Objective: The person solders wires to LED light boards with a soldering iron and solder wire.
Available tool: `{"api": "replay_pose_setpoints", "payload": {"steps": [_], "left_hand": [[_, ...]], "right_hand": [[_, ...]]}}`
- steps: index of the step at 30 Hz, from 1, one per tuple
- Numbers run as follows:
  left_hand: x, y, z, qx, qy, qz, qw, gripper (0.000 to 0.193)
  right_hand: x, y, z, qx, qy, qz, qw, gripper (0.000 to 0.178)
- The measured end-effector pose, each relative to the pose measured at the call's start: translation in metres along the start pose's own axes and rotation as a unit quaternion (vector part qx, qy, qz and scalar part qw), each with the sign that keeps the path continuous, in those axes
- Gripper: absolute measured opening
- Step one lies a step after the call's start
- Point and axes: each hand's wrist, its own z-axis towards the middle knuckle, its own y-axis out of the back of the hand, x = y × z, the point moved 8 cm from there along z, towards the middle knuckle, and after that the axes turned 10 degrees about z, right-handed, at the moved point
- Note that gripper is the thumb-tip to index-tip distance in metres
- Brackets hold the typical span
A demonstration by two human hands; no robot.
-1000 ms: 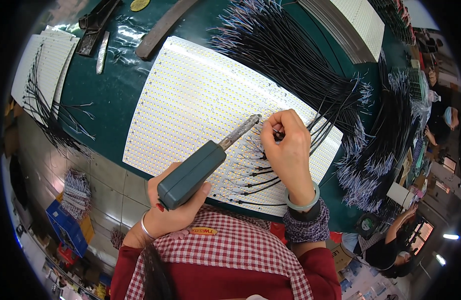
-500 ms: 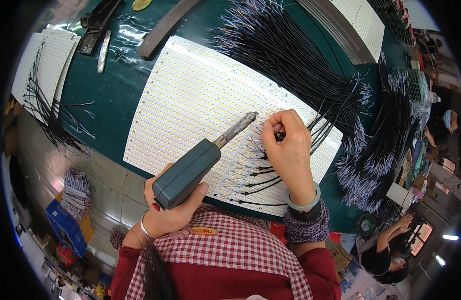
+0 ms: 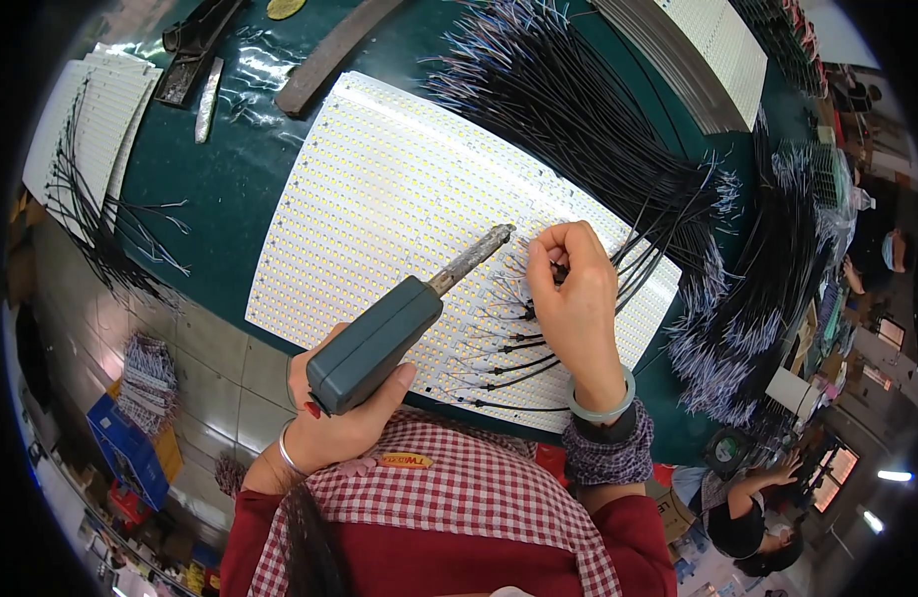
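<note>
My left hand [image 3: 349, 428] is wrapped round the handle end of a dark green soldering gun [image 3: 374, 343]. Its grey metal tip points up and right, over a white LED panel [image 3: 369, 189] dotted with rows of small yellow chips. Just right of that tip, my right hand [image 3: 583, 308] is closed in a pinch on a black cable, whose end is partly hidden by the fingers. Below this hand, several black cables [image 3: 518, 381] with thin bared wires lie in a row across the panel. Whether the tip touches the panel I cannot tell.
A large bundle of black cables [image 3: 598, 129] lies beyond the panel, with another bundle [image 3: 757, 289] to the right. White panels are stacked at far left [image 3: 91, 129] and top right [image 3: 717, 50]. A grey metal bar [image 3: 334, 55] rests on the green table. A co-worker [image 3: 742, 522] is at lower right.
My right hand has shifted very slightly right and down, still pinching. The soldering gun has barely moved. The co-worker at lower right has lowered their hands a little.
</note>
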Motion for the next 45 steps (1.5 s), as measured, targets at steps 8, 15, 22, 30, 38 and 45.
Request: {"api": "replay_pose_setpoints", "payload": {"steps": [8,15,22,30,38,45], "left_hand": [[-0.003,-0.004,0.000,0.016,0.003,-0.014,1.000,0.020],[-0.003,-0.005,0.000,0.024,-0.012,0.008,1.000,0.018],[-0.005,-0.005,0.000,0.015,-0.035,0.024,0.999,0.017],[0.007,-0.001,-0.007,0.015,0.030,0.000,0.999,0.022],[0.009,0.003,-0.018,0.052,0.057,0.021,0.997,0.030],[0.011,0.007,-0.023,0.022,0.071,0.020,0.997,0.031]], "right_hand": [[0.003,-0.001,0.000,0.001,0.023,-0.012,1.000,0.011],[0.004,-0.002,-0.001,-0.005,0.031,-0.023,0.999,0.012],[0.005,-0.004,0.000,-0.007,0.035,-0.037,0.999,0.013],[0.006,-0.003,0.000,-0.009,0.038,-0.036,0.999,0.013],[0.006,-0.002,0.001,-0.008,0.037,-0.027,0.999,0.013],[0.007,-0.001,0.001,0.012,0.022,-0.007,1.000,0.010]]}}
